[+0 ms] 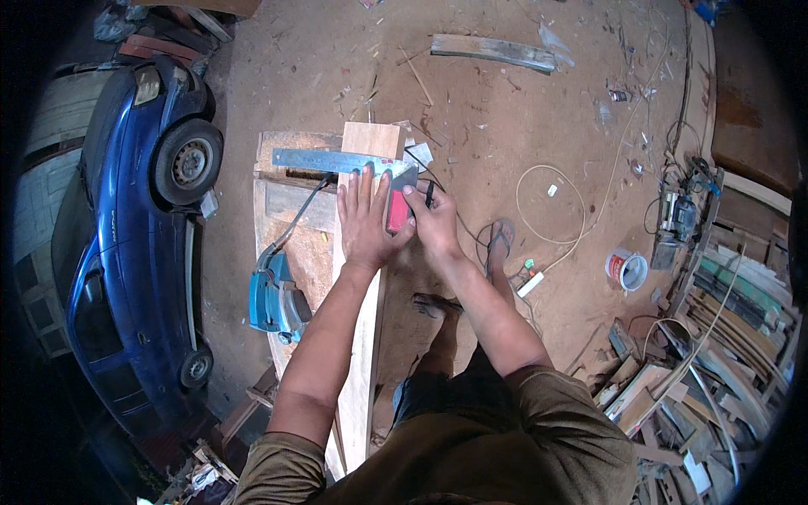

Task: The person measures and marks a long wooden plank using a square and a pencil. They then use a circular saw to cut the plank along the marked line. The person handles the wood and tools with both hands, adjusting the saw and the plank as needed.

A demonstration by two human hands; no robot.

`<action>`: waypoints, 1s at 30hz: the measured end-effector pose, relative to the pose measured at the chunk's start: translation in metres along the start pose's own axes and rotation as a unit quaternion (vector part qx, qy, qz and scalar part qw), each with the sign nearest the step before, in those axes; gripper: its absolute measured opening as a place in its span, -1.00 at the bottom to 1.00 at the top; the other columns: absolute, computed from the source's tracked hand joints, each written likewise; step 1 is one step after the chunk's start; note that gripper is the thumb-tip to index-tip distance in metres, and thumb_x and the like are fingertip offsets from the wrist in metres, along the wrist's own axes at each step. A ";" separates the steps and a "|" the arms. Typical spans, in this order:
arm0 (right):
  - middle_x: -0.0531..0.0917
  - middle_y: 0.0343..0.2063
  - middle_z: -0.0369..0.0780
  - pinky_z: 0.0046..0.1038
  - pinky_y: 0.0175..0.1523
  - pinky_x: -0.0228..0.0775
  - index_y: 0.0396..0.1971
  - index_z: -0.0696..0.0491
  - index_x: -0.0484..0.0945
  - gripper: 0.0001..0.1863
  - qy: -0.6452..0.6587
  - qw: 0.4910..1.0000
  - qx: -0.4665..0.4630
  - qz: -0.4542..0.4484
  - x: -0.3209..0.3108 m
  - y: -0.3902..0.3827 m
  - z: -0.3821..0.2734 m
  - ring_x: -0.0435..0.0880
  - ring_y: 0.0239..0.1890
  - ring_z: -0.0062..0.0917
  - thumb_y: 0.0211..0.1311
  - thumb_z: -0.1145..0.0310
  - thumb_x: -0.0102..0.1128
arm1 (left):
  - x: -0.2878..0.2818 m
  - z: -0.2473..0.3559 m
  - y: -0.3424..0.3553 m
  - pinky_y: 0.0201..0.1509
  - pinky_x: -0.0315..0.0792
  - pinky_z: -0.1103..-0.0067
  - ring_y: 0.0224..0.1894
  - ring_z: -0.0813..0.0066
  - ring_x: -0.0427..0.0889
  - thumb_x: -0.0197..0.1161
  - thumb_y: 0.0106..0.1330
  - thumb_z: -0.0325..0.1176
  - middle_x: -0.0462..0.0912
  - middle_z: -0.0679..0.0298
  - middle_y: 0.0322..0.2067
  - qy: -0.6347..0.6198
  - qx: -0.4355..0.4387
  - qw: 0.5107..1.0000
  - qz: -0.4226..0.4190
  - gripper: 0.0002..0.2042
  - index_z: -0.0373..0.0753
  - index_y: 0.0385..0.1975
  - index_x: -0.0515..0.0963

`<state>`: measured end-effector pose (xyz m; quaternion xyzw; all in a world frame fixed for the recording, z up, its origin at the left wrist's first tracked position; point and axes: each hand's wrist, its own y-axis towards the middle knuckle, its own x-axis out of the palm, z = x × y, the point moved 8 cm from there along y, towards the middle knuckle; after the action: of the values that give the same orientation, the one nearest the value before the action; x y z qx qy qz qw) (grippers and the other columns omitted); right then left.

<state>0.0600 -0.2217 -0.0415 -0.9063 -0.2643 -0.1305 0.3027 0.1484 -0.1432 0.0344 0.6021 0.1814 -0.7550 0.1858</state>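
Note:
A long pale wooden beam [372, 137] runs away from me, lying along a rough work surface. Across its far part rests a try square, its steel blade [316, 160] pointing left and its red handle [397, 212] along the beam's right side. My left hand [367, 231] lies flat on the beam, fingers stretched forward to the blade and thumb near the red handle. A black pen or marker [430, 194] sticks up from the closed fingers of my right hand [436, 223], which is right beside the handle. The pen's tip cannot be made out.
Left of the beam, a teal electric planer [276, 293] with a cable sits on the sawdust-covered bench [324, 244]. A blue car [122, 227] stands farther left. At right are a white bucket [627, 269], looped cords, a power strip [530, 284] and piled scrap wood [673, 391].

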 end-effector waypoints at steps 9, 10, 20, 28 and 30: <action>0.73 -0.29 -0.30 -0.62 -0.27 0.46 -0.08 0.21 0.66 -0.74 0.002 1.000 -0.008 0.016 -0.002 -0.001 0.003 0.61 -0.34 -0.74 0.39 0.34 0.28 | -0.002 0.001 -0.002 0.56 -0.28 -0.01 0.55 -0.16 -0.08 0.29 0.12 0.15 0.00 -0.09 0.51 -0.003 0.006 1.000 0.004 -0.07 -0.15 0.49 0.16; 0.73 -0.27 -0.28 -0.60 -0.21 0.48 -0.08 0.22 0.66 -0.73 0.003 1.000 -0.009 0.016 -0.001 -0.001 0.002 0.63 -0.30 -0.72 0.39 0.34 0.28 | -0.001 0.000 -0.002 0.56 -0.29 0.00 0.56 -0.15 -0.09 0.28 0.13 0.16 0.00 -0.09 0.51 -0.003 0.007 1.000 0.005 -0.07 -0.15 0.49 0.16; 0.75 -0.22 -0.24 -0.57 -0.08 0.51 -0.03 0.24 0.65 -0.68 0.025 1.000 0.002 0.012 -0.003 0.001 0.011 0.66 -0.22 -0.67 0.38 0.32 0.30 | -0.004 0.001 -0.002 0.56 -0.29 -0.01 0.57 -0.13 -0.13 0.23 0.18 0.21 -0.03 -0.08 0.52 -0.006 0.010 1.000 0.005 -0.08 -0.16 0.50 0.14; 0.74 -0.24 -0.24 -0.58 -0.13 0.49 -0.07 0.22 0.66 -0.70 -0.043 0.999 -0.011 0.010 -0.006 0.001 0.005 0.66 -0.24 -0.66 0.40 0.30 0.28 | -0.005 0.001 -0.003 0.55 -0.28 -0.02 0.57 -0.14 -0.12 0.22 0.19 0.22 -0.02 -0.08 0.52 -0.012 0.016 1.000 0.015 -0.08 -0.18 0.49 0.15; 0.72 -0.28 -0.27 -0.58 -0.16 0.47 -0.10 0.21 0.66 -0.69 -0.077 0.996 -0.037 0.032 -0.012 0.003 -0.003 0.63 -0.26 -0.66 0.44 0.24 0.21 | -0.006 0.001 -0.003 0.55 -0.27 -0.02 0.56 -0.14 -0.11 0.22 0.19 0.23 -0.02 -0.08 0.52 -0.019 0.016 1.000 0.017 -0.08 -0.18 0.49 0.16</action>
<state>0.0512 -0.2307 -0.0452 -0.9322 -0.2526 -0.0607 0.2520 0.1476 -0.1410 0.0406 0.5934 0.1556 -0.7658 0.1928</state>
